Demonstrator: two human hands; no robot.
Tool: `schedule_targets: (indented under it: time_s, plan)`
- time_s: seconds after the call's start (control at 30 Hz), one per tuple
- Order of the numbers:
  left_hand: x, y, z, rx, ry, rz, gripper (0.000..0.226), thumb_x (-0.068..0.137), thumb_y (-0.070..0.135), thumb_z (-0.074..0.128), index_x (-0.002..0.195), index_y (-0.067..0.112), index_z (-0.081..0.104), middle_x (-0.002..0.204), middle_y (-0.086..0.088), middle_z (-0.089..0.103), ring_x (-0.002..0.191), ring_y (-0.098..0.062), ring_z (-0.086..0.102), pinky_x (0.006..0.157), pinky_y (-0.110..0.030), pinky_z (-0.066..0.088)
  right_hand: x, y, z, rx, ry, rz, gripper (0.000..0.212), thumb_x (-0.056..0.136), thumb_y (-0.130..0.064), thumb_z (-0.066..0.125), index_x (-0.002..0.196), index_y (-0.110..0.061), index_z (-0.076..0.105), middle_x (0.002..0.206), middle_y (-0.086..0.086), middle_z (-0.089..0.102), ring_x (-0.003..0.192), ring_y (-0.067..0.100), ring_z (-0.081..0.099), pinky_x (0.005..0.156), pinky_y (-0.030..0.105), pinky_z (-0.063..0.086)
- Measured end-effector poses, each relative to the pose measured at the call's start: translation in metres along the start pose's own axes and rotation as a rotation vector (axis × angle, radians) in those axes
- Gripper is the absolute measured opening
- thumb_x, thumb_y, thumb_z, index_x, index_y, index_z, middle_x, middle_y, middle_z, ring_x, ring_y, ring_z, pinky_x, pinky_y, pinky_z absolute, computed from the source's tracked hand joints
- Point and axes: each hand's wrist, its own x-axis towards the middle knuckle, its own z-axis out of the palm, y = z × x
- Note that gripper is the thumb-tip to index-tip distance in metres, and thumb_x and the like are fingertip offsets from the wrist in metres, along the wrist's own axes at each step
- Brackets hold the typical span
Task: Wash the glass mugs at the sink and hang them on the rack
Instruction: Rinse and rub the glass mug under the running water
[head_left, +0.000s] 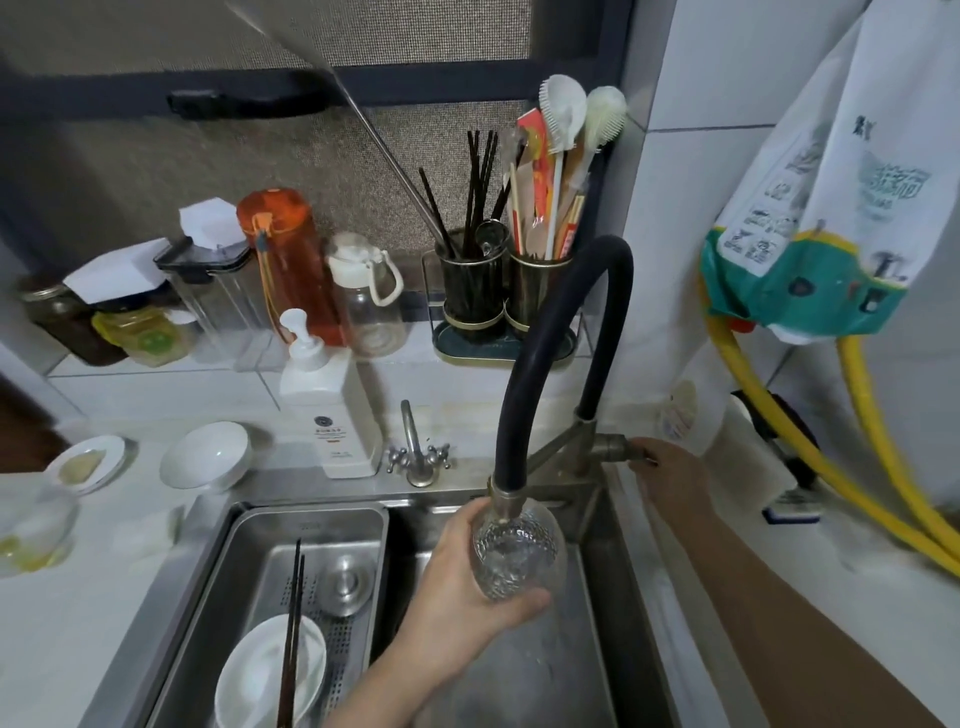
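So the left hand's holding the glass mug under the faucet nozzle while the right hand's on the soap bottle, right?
Not quite. In the head view the left hand holds the glass mug under the faucet nozzle, but the right hand is on the faucet handle, not the soap bottle.

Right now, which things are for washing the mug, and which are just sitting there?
For the job: glass mug, left hand, black tap hose, right hand at the tap handle, sink.

Just sitting: soap bottle, orange bottle, white bowl, chopsticks.

Dim, soft focus, perhaps wide-angle edge warping
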Motion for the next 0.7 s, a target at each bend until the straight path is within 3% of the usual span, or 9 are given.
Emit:
schedule_targets:
  time_s: [0.1,0.17,0.27,0.4,0.6,0.7]
  plan:
    - [0.0,-0.001,0.0,-0.005,0.002,0.0,0.083,0.053,0.037,0.088,0.119,0.046,0.038,0.121,0.023,0.055,0.113,0.012,0.051,0.095,-0.006,0.037,0.002,0.003,-0.001,0.042,0.001,0.024,0.027,0.09,0.002,0.051,0.11,-0.005,0.068,0.095,0.007,0.065,0.095,0.024,0.059,0.059,0.012,0.031]
    - [-0.001,-0.001,0.0,-0.001,0.002,0.004,0.085,0.051,0.041,0.087,0.12,0.046,0.038,0.123,0.023,0.054,0.115,0.01,0.05,0.1,-0.013,0.038,0.004,0.004,-0.002,0.057,-0.005,0.04,0.028,0.09,0.002,0.051,0.11,-0.007,0.068,0.095,0.005,0.064,0.09,0.016,0.054,0.062,0.005,0.031]
    - [0.0,-0.001,0.0,-0.007,-0.002,0.001,0.084,0.053,0.039,0.087,0.12,0.047,0.038,0.123,0.024,0.054,0.115,0.01,0.05,0.097,-0.011,0.037,0.007,0.008,-0.002,0.019,-0.019,0.027,0.026,0.089,-0.001,0.053,0.107,-0.008,0.069,0.102,0.01,0.069,0.093,0.022,0.059,0.073,0.023,0.035]
    - [0.001,-0.002,0.001,-0.004,0.003,0.01,0.089,0.051,0.044,0.086,0.126,0.041,0.039,0.123,0.022,0.055,0.116,0.008,0.05,0.098,-0.014,0.037,0.008,0.01,-0.001,0.024,-0.026,0.03,0.024,0.09,-0.001,0.052,0.106,-0.008,0.069,0.097,0.009,0.068,0.098,0.029,0.062,0.077,0.024,0.033]
    - [0.003,-0.007,0.0,-0.001,0.002,0.004,0.092,0.05,0.048,0.085,0.129,0.04,0.037,0.126,0.022,0.053,0.119,0.007,0.049,0.103,-0.019,0.037,-0.014,-0.005,-0.007,0.149,0.001,0.083,0.032,0.093,-0.006,0.053,0.125,-0.004,0.056,0.121,0.014,0.062,0.113,0.031,0.056,0.09,0.029,0.037]
    - [0.002,-0.013,-0.003,-0.003,0.007,-0.013,0.097,0.049,0.049,0.084,0.133,0.034,0.037,0.126,0.021,0.052,0.119,0.008,0.048,0.105,-0.019,0.037,-0.05,-0.024,-0.006,0.334,-0.027,0.161,0.036,0.093,-0.013,0.056,0.129,-0.011,0.053,0.114,0.002,0.057,0.098,0.018,0.056,0.082,0.022,0.039]
